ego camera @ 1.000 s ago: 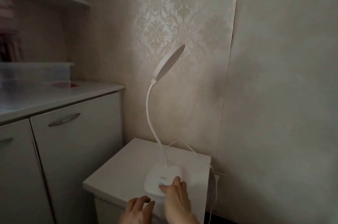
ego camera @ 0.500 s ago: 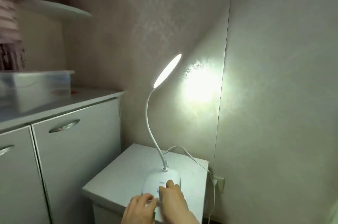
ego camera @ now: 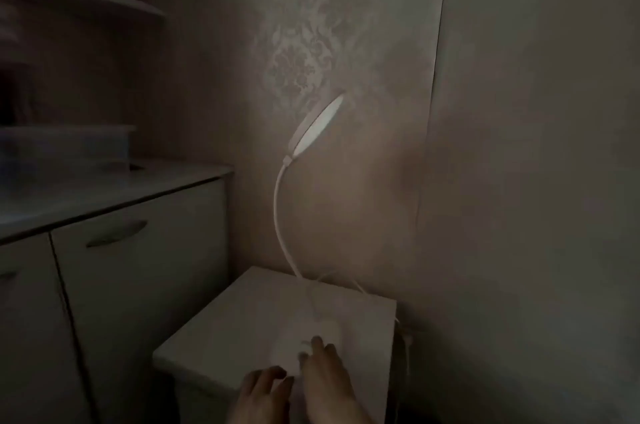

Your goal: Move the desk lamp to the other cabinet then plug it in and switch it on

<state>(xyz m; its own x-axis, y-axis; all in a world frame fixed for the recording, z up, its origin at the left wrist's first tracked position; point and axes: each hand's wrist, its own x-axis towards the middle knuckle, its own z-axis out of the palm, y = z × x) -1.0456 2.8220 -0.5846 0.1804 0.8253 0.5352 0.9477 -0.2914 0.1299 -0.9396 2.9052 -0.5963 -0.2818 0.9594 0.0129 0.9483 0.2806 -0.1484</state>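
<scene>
The white desk lamp stands on the low white cabinet (ego camera: 221, 330) in the wall corner. Its round head (ego camera: 317, 126) tilts up to the right and shows only a pale glow; the room is dark. The thin bent neck (ego camera: 277, 216) runs down to the flat base (ego camera: 285, 352). My right hand (ego camera: 329, 382) reaches in from below with a fingertip resting on the top of the base. My left hand (ego camera: 263, 392) lies beside it at the base's front edge, fingers curled. The white cord (ego camera: 403, 347) runs off the cabinet's right side toward the wall.
A taller white cabinet (ego camera: 138, 250) with two doors stands at the left, with a clear plastic box (ego camera: 65, 150) on top. A curved shelf (ego camera: 104, 4) hangs above it. Patterned wallpaper covers both walls of the corner.
The lamp was dark a second ago, shone brightly on the wall half a second ago, and is now dim again. My right fingertip stays on the base; my left hand barely moved.
</scene>
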